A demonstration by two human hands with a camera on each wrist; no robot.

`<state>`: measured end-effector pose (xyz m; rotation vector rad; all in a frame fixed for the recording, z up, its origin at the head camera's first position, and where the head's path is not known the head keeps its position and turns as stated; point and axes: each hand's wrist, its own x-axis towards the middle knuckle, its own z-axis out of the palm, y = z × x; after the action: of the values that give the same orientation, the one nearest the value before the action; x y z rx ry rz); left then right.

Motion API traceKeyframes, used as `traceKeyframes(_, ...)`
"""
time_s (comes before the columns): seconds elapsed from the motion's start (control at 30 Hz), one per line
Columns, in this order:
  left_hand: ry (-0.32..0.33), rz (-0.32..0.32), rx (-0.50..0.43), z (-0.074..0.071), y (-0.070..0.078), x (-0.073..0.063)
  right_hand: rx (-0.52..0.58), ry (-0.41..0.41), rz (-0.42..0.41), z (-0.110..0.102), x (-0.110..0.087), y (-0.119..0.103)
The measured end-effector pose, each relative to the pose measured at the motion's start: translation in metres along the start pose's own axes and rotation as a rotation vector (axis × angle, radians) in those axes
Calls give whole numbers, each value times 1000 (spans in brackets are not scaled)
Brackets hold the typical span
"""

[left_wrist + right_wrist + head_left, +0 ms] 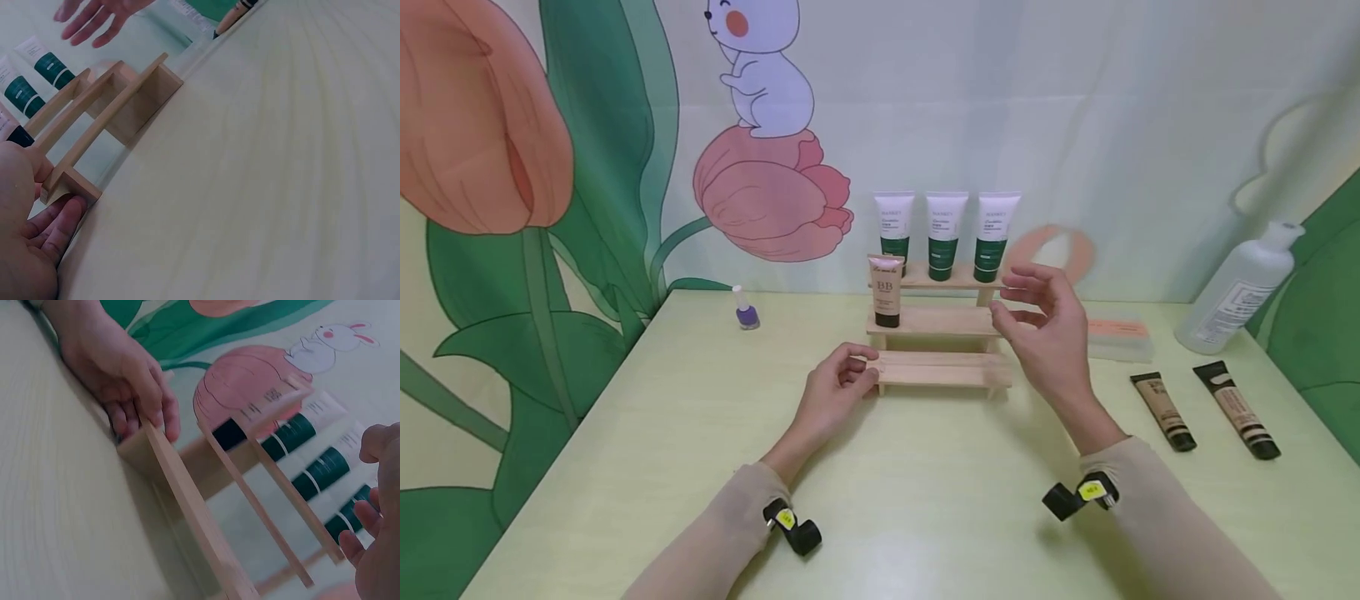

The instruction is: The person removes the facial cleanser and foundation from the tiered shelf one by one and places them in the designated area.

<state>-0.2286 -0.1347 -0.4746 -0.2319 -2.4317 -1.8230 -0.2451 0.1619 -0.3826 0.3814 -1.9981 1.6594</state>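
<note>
A three-step wooden display rack (940,369) stands on the table. My left hand (837,385) grips the left end of its lowest step, thumb at the board and fingers beside the leg, as the left wrist view shows. On the middle step, at the left, a beige BB cream tube (887,292) stands upright on its black cap. Three white-and-green tubes (943,236) stand in a row on the top step. My right hand (1048,333) hovers by the rack's right end, fingers loosely curved and apart, with nothing in it.
Two beige-and-black tubes (1163,411) lie on the table at the right. Behind them a large white bottle (1240,287) leans beside a flat translucent box (1120,337). A small purple nail polish bottle (747,312) stands at the back left. A printed curtain (925,100) hangs behind the table.
</note>
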Motion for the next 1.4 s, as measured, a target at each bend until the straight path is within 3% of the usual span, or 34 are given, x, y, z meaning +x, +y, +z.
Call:
traceKeyframes(0.37, 0, -2, 3, 2, 1, 1, 112, -165, 51, 67, 7, -8)
traceKeyframes(0.63, -1, -5, 1, 3, 3, 0, 140, -228, 96, 99, 12, -9)
traceKeyframes(1.0, 0, 12, -12, 4, 5, -2, 151, -264, 128, 114, 12, 0)
traceKeyframes(1.4, 1, 8, 7, 0, 2, -2, 137, -236, 103, 109, 11, -1)
